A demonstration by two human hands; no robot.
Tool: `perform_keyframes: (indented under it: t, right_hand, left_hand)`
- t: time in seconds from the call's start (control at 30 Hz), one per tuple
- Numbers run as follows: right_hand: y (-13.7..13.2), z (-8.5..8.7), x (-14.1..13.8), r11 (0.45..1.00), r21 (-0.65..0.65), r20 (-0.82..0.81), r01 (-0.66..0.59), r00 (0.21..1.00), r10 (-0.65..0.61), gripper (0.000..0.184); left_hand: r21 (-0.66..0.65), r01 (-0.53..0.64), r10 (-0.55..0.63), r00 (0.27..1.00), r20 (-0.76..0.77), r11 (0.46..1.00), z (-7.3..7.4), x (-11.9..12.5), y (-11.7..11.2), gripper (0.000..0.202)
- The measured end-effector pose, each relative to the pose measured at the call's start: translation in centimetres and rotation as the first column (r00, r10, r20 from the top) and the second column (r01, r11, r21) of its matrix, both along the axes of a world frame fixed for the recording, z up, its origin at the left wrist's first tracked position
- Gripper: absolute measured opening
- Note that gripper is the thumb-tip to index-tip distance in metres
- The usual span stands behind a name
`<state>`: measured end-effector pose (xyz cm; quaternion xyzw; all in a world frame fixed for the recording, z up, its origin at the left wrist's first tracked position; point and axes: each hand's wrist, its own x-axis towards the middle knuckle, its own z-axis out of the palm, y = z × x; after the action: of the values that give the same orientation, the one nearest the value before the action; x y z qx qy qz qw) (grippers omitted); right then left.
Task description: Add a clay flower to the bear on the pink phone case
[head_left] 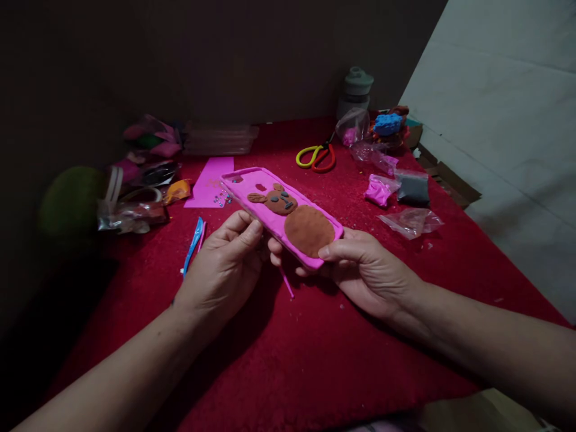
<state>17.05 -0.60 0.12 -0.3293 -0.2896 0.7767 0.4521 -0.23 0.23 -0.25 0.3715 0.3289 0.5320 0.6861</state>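
Note:
A pink phone case [270,183] is held above the red cloth, its back facing up. Brown clay on it forms a bear-like head with grey features [279,200] and a round brown body [309,230]. My right hand [364,270] grips the case's near end, thumb on its edge and fingers underneath. My left hand [227,258] is closed against the case's left side, fingers curled under it. A thin pink stick [287,283] lies on the cloth below the hands.
The red cloth [315,348] covers the table. A blue modelling tool [193,243], pink paper [211,180], scissors [316,157], bags of pink and grey clay [396,189], a blue clay lump [387,124], a jar [357,90] and piled bags at left [135,198] surround it.

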Motion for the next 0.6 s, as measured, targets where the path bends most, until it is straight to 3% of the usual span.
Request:
perform_keyframes:
  t: [0.2, 0.43, 0.6]
  right_hand:
    - [-0.1, 0.09, 0.08, 1.0, 0.01, 0.031, -0.021, 0.999, 0.02, 0.025]
    - [0.1, 0.14, 0.09, 0.99, -0.133, -0.056, 0.037, 0.997, -0.045, 0.034]
    - [0.09, 0.01, 0.12, 0.998, -0.067, -0.011, 0.007, 1.0, -0.008, 0.029]
  left_hand:
    - [-0.004, -0.001, 0.001, 1.0, -0.013, 1.0, -0.02, 0.07, 0.17, 0.023]
    - [-0.009, 0.0, 0.0, 1.0, -0.01, 1.0, -0.06, 0.13, -0.1, 0.02]
    - [-0.008, 0.002, -0.002, 1.0, 0.007, 1.0, -0.07, 0.15, 0.0, 0.018]
